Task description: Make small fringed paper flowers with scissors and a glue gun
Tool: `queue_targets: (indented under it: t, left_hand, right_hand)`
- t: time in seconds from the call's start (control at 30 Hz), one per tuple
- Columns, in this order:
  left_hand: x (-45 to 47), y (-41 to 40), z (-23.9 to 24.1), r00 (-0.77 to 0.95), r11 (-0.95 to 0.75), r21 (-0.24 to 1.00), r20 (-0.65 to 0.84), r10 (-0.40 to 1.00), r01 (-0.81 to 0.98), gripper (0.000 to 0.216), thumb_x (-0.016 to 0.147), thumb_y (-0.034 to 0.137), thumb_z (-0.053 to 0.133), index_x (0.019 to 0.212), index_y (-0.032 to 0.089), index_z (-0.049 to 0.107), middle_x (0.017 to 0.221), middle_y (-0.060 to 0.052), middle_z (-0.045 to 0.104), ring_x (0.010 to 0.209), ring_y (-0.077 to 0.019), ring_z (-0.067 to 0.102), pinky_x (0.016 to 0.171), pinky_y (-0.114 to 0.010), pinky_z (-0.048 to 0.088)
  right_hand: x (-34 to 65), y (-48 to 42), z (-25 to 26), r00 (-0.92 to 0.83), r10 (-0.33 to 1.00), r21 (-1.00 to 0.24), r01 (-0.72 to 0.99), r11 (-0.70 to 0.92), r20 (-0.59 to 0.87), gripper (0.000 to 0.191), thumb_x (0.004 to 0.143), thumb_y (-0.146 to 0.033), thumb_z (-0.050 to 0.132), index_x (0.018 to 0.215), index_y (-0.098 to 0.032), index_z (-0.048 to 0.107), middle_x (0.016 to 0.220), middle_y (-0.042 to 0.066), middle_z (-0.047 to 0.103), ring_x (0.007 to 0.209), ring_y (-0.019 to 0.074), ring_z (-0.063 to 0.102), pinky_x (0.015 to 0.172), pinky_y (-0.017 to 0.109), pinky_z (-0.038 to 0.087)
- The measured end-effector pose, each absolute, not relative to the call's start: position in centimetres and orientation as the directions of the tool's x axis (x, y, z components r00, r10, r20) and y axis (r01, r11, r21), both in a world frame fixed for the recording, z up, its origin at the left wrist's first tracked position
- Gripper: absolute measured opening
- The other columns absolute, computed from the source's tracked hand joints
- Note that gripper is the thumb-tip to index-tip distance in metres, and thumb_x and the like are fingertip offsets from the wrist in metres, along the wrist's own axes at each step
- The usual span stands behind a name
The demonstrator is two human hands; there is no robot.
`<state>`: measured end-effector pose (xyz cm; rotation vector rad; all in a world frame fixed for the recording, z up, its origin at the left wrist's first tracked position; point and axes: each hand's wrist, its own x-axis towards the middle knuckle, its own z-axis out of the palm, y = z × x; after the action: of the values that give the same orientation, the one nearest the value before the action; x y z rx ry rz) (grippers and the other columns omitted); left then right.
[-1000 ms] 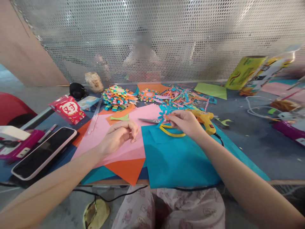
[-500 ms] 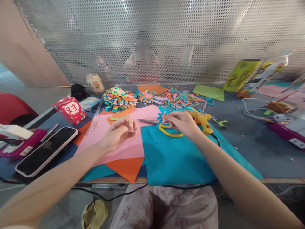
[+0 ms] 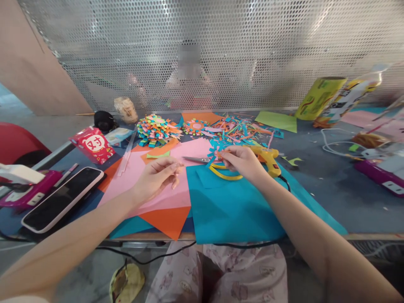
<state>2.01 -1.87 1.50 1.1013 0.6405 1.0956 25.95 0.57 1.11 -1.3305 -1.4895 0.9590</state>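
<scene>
My right hand (image 3: 241, 162) pinches a small fringed blue and orange paper piece (image 3: 216, 150) over the far edge of a blue paper sheet (image 3: 233, 206). Yellow-handled scissors (image 3: 208, 164) lie just under that hand, blades pointing left. A yellow glue gun (image 3: 268, 158) rests right behind it. My left hand (image 3: 158, 176) hovers above a pink sheet (image 3: 151, 176), fingers loosely curled with the fingertips drawn together; nothing shows in them. An orange sheet (image 3: 167, 221) pokes out below the pink one.
Finished paper flowers (image 3: 158, 128) and a heap of cut strips (image 3: 240, 126) lie at the back. A phone (image 3: 61, 198), a red packet (image 3: 91, 144) and a pink device (image 3: 22, 189) sit left. Cables (image 3: 334, 145) and boxes (image 3: 318, 97) are right. A mesh screen (image 3: 221, 50) closes the back.
My left hand lowered slightly and its fingers loosened and stretched forward. The right hand stayed on the fringed paper piece by the scissors. The camera view barely shifted.
</scene>
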Motion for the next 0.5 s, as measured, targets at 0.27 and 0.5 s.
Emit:
queue_targets:
  t: [0.27,0.5]
  left_hand:
    - [2.07,-1.87,1.28,0.438,0.068,0.917,0.121,0.891,-0.392,0.032,0.067,0.036,0.083,0.054,0.013,0.064,0.053,0.002,0.052,0.048,-0.0058,0.049,0.041,-0.016,0.043]
    - [2.07,-1.33,0.89,0.361,0.059,0.944,0.067,0.930,-0.326,0.023,0.058,0.029,0.088,0.070,0.015,0.075,0.063,-0.002,0.067,0.053,-0.0082,0.057,0.039,-0.014,0.042]
  right_hand:
    - [26.03,0.70,0.95,-0.024,0.992,-0.953,0.276,0.125,0.123,0.038,0.065,-0.052,0.066,0.054,-0.020,0.048,0.044,-0.005,0.047,0.037,0.0053,0.033,0.039,0.023,0.021]
    - [26.12,0.78,0.84,-0.034,0.992,-0.957,0.259,0.130,0.125,0.040,0.064,-0.055,0.067,0.054,-0.021,0.048,0.044,-0.005,0.047,0.037,0.0061,0.034,0.038,0.023,0.021]
